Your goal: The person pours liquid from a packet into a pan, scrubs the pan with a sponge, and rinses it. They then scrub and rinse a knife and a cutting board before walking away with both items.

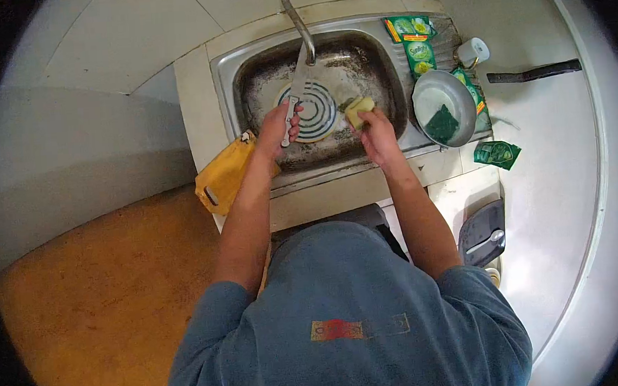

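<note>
My left hand [275, 130] is closed around the pale handle of a knife [300, 78], whose broad blade points up toward the faucet. In my right hand [379, 133] is a yellow sponge [358, 110], pinched between thumb and fingers, apart from the knife. Both hands are over the stained metal sink [246, 91]. Below them in the basin lies a round plate [323, 107] with dark ring stripes, partly covered by the knife and left hand. A yellow cutting board [226, 175] leans over the sink's left front edge, beneath my left forearm.
The curved faucet [297, 20] hangs over the basin's back. Right of the sink stand a metal pan [427, 94] holding a dark green scouring pad [442, 123], a white mug [473, 51] and green packets [419, 57]. A black tray [478, 232] with a spoon lies lower right.
</note>
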Demonstrator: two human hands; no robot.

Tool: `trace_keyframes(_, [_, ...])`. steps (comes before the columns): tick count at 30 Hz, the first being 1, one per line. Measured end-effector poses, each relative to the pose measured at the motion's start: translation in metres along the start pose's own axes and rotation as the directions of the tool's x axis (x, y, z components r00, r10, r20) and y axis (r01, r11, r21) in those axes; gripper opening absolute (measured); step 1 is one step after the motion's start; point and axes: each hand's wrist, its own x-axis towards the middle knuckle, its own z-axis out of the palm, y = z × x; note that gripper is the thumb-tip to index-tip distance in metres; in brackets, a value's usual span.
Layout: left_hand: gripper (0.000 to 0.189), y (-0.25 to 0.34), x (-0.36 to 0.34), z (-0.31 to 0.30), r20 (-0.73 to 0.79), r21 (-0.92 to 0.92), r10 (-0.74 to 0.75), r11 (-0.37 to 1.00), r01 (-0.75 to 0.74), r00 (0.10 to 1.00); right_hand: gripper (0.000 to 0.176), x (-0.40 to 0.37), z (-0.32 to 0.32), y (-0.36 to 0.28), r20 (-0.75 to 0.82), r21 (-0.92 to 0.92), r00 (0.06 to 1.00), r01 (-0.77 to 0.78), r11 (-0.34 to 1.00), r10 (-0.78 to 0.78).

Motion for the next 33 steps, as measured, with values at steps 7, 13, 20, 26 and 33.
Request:
trace_keyframes(7, [0.031, -0.016, -0.031, 0.015, -0.146, 0.404, 0.080, 0.915, -0.015, 0.986, 0.028, 0.015, 0.006, 0.010, 0.109, -0.032, 0.994, 0.006, 0.999, -0.003])
trace_keyframes(13, [0.032, -0.035, -0.049, 0.030, -0.124, 0.772, 0.410, 0.612, -0.172, 0.904, 0.022, -0.002, 0.032, 0.019, 0.209, 0.091, 0.978, -0.007, 0.996, -0.012])
trace_keyframes(20, [0.033, -0.032, -0.061, 0.041, 0.039, 0.909, 0.553, 0.326, -0.259, 0.832, 0.027, 0.005, 0.042, 0.035, 0.146, -0.099, 0.984, 0.119, 0.988, -0.104])
trace_keyframes(26, [0.033, -0.044, -0.072, 0.042, 0.111, 0.930, 0.627, 0.207, -0.303, 0.771, 0.030, 0.010, 0.053, 0.009, -0.014, -0.117, 1.000, 0.009, 0.993, -0.010])
trace_keyframes(33, [0.031, -0.038, -0.074, 0.039, 0.080, 0.950, 0.631, 0.186, -0.250, 0.772, 0.033, 0.023, 0.058, 0.009, -0.057, -0.121, 0.997, 0.048, 0.991, -0.055])
